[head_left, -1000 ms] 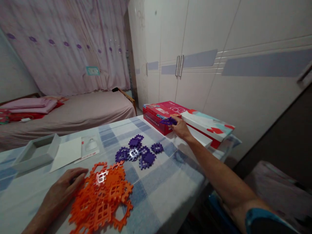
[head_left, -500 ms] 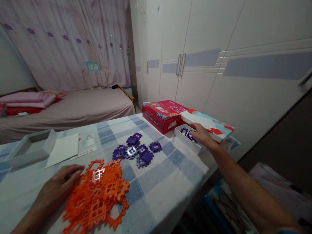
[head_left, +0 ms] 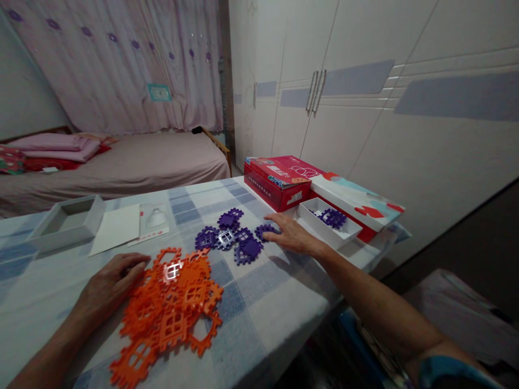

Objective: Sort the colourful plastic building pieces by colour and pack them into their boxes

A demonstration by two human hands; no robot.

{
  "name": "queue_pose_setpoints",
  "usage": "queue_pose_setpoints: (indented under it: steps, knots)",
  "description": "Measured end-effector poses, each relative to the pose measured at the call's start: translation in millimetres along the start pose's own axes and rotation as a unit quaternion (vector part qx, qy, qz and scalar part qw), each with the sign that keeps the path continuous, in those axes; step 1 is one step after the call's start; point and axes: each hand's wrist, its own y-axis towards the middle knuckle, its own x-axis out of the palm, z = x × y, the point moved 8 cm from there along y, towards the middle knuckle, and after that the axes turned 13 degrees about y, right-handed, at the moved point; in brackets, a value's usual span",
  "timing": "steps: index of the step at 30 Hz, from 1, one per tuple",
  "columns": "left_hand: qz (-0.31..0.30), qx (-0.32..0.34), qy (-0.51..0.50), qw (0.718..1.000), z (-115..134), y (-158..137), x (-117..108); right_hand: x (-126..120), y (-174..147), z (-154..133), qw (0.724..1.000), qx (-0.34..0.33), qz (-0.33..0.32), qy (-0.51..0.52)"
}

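Observation:
My right hand hovers over the cloth with thumb and fingers apart, its tips at a single purple toothed plastic building piece; whether they touch it I cannot tell. Left of that lies a loose cluster of purple building pieces, some with window-like openings. More purple pieces lie inside a white open box behind my right wrist. My left hand rests on the table with fingers extended and no piece visible in it, beside a heap of orange building pieces.
A red box and a long white-and-red box stand at the table's back right. On the left are a shallow white box, a blank card and a printed card. The checked tablecloth drops off at the right edge.
My right hand has left the white box and moved left to the single purple piece, its fingers spreading. The left hand stays by the orange heap. The camera view has shifted slightly.

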Motion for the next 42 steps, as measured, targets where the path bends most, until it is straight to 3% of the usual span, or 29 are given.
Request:
queue_pose_setpoints:
  steps: [4, 7, 10, 14, 17, 20, 23, 26, 30, 34, 36, 38, 40, 42]
  knots:
    - [-0.012, -0.01, -0.001, 1.0, 1.5, -0.6, -0.2, -53.8, -1.1, 17.8, 0.986, -0.003, 0.084, -0.142]
    - [-0.016, -0.013, -0.003, 1.0, 1.4, -0.8, 0.8, -102.8, -13.9, 56.6, 0.945, 0.079, 0.128, -0.291]
    - [-0.017, -0.02, -0.002, 1.0, 1.1, -0.5, 1.3, -121.5, -27.7, 92.8, 0.917, 0.15, 0.062, -0.363]
    - [-0.022, -0.029, 0.002, 0.999, 3.8, -0.3, -0.5, -117.1, -37.1, 107.9, 0.9, 0.168, -0.006, -0.402]
    - [-0.024, -0.036, 0.002, 0.999, 5.9, -0.7, -3.1, -114.2, -37.3, 105.6, 0.906, 0.163, 0.009, -0.391]
    - [-0.027, -0.043, -0.003, 0.999, 5.5, -1.5, -4.3, -114.4, -36.7, 101.9, 0.938, 0.143, 0.037, -0.313]
    - [-0.026, -0.043, -0.006, 0.999, 4.3, -2.0, -4.7, -125.4, -41.5, 97.5, 0.964, 0.118, 0.112, -0.21]
    - [-0.023, -0.037, -0.004, 0.999, 2.8, -1.6, -3.6, -136.4, -51.9, 101.0, 0.962, 0.126, 0.168, -0.173]
    - [-0.017, -0.027, -0.001, 0.999, -0.5, -0.2, 0.5, -123.3, -58.4, 110.7, 0.969, 0.161, 0.086, -0.167]
    - [-0.013, -0.004, -0.008, 1.0, 1.9, -0.1, 2.8, -111.7, -55.1, 75.8, 0.97, 0.119, 0.158, -0.139]
    - [-0.012, -0.004, -0.01, 1.0, 3.0, -0.8, 2.3, -83.1, -45.4, 46.6, 0.988, 0.074, 0.12, -0.055]
    - [-0.011, -0.006, -0.012, 1.0, 3.8, -1.9, 1.1, -40.8, -33.6, 17.6, 0.999, 0.039, 0.02, 0.012]
    - [-0.01, -0.003, -0.014, 1.0, 4.8, -2.9, 0.6, -3.2, -23.2, -2.3, 0.998, 0.022, -0.052, 0.006]
    - [-0.009, 0.003, -0.017, 1.0, 5.5, -3.7, 0.7, 22.9, -12.9, -7.9, 0.996, 0.02, -0.084, -0.037]
